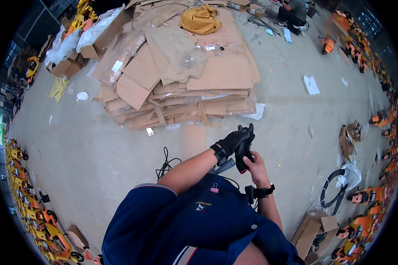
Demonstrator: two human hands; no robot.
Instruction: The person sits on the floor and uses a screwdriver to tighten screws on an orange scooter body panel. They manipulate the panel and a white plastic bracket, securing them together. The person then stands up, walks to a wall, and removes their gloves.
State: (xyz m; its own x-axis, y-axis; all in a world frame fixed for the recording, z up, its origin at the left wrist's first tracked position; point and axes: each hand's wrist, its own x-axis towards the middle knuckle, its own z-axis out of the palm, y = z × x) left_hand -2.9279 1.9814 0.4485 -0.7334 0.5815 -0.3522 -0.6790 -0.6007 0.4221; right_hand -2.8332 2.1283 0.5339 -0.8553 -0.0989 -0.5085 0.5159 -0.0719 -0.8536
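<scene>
My left hand (pixel 231 142) wears a black glove with a strap at the wrist. It pinches the fingertips of a second black glove (pixel 244 152) that has a red cuff. My bare right hand (pixel 255 167), with a black band on its wrist, grips that glove by the cuff end. Both hands are held together in front of my chest, above my blue shirt with a pink clip on it.
A wide pile of flattened cardboard (pixel 181 75) with a yellow cloth (pixel 201 20) lies ahead. Black cable (pixel 165 164) is on the concrete floor. Orange toy cars (pixel 367 194) line the right, yellow ones (pixel 31 207) the left. Another person (pixel 294 12) crouches far back.
</scene>
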